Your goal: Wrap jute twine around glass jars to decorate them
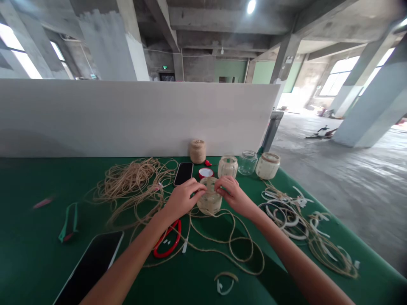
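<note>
While both hands meet at its rim, a pale-banded glass jar (210, 202) stands upright on the green surface (184, 288), directly in front of the person. The left hand (186, 195) reaches the jar's left side, thumb and fingertips bent close to one another beside the rim; the right hand (231, 190) touches the opposite side near the top, fingers curled inward. Whether either grip is clamped on the jar, or pinches something thin against it, I cannot tell.

Loose twine (222, 252) loops around the foot of the jar and spreads toward the person. Just behind the jar sits a red-rimmed roll (206, 173), and farther behind it a twine spool (197, 152). Behind the jar and to its right stand a second banded jar (228, 166), a clear jar (247, 163) and a third banded jar (268, 166). A phone (183, 173) lies behind and left of the jar, with a big twine heap (132, 180) farther left. Nearer the person, left of the jar, is a red handle (163, 255); well to its right lies a tangle of strips and cord (297, 220).
</note>
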A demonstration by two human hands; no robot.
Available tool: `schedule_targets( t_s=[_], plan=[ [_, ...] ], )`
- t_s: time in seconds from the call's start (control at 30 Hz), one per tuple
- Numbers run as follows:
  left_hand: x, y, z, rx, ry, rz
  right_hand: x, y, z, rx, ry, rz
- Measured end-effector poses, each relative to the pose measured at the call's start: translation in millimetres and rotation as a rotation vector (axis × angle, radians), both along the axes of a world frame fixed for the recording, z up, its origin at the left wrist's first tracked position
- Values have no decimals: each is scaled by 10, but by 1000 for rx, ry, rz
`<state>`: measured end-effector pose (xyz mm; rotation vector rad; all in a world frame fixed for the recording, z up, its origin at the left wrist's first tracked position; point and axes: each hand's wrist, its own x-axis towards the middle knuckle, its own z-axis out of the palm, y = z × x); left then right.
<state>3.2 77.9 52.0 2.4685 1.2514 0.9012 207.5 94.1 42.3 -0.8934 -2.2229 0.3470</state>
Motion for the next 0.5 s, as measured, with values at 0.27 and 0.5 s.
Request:
schedule_targets(
  t_s=[0.27, 0.5],
  plan=[
    [41, -20, -43, -26, -67, -15, 74, -14, 47, 42, -40, 1],
    [48, 18, 12, -10, -6, -30, -66, -175, 130, 170, -135, -145]
  ],
)
